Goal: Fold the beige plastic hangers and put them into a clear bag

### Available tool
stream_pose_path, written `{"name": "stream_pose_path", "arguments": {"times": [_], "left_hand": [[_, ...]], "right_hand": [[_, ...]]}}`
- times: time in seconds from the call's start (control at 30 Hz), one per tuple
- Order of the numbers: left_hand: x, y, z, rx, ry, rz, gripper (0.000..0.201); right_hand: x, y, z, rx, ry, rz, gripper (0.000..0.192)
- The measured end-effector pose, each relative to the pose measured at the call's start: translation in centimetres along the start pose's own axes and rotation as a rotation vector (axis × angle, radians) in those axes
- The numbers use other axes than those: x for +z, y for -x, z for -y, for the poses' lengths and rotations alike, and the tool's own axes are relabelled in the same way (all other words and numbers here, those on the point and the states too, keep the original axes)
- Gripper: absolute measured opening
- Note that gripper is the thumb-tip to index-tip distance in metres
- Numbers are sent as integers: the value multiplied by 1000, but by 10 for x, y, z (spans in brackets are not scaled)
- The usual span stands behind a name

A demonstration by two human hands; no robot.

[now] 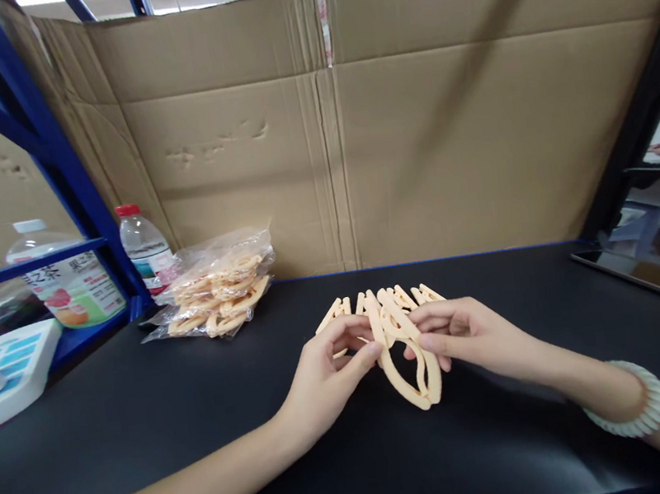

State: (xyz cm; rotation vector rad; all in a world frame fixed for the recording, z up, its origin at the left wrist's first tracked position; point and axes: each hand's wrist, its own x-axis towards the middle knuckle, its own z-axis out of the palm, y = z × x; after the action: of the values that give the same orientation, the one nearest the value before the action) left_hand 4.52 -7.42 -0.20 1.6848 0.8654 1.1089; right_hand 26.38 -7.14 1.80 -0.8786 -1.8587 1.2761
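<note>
Both my hands hold one large cream plastic clothes peg point(433, 377) upright above the black table point(366, 475), its rounded jaw end towards me. My left hand point(340, 370) pinches its left leg between thumb and fingers. On the other leg, the thumb and fingers of my right hand point(459, 331) are closed in the same way. Just behind my hands, more cream pegs point(428, 293) lie in a row on the table, partly hidden by my fingers and the held peg.
At the back left lies a clear plastic bag point(217, 286) of cream pegs, beside a red-capped bottle point(145, 247). A larger bottle point(72, 279) and a white-and-blue device point(12, 372) stand farther left. Cardboard point(471, 108) walls the back. A dark tablet-like slab point(641, 277) lies right.
</note>
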Motion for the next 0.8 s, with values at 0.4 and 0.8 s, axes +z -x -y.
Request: {"name": "stream_pose_path", "arguments": {"times": [0.4, 0.8], "left_hand": [[-9, -2, 1, 163, -409, -22, 18], [-16, 1, 4, 267, -828, 95, 34]], "right_hand": [[-111, -9, -33, 241, 528, -508, 36], [-115, 3, -35, 345, 768, -148, 36]]}}
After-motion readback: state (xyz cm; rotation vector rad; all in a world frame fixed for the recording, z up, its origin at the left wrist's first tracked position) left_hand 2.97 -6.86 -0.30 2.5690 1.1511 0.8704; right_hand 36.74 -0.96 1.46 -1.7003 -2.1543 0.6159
